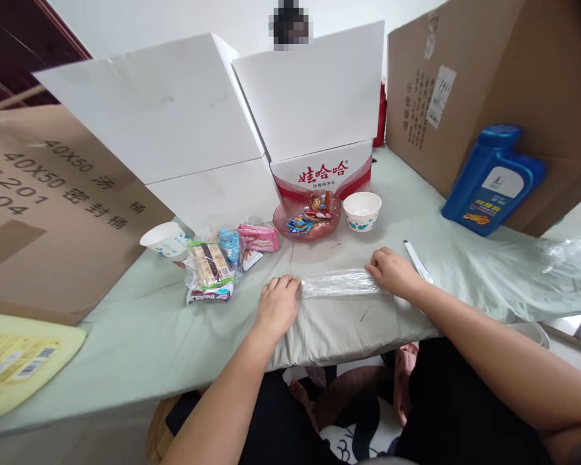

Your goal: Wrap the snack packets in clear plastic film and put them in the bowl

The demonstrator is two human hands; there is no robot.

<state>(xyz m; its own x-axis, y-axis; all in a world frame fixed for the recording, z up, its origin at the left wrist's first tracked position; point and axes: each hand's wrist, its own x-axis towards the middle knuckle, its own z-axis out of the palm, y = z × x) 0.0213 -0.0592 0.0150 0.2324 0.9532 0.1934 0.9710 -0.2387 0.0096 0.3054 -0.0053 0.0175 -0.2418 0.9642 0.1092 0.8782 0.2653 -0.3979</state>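
A clear plastic roll or folded film (337, 283) lies flat on the pale green cloth (150, 323) near the table's front edge. My left hand (277, 305) grips its left end with fingers curled over it. My right hand (394, 271) presses down on its right end. Just right of my right hand lies a white pen-like tool (417, 261). Behind the film stand a pink glass dish of wrapped sweets (308, 219) and a white paper bowl (362, 210).
Snack packets (212, 268) and a paper cup (167, 239) sit at the left. An open white carton with red print (319, 169) stands behind. Brown cardboard walls (48, 206) flank both sides. A blue jug (494, 181) leans at the right; a yellow bottle (14, 358) lies at the left.
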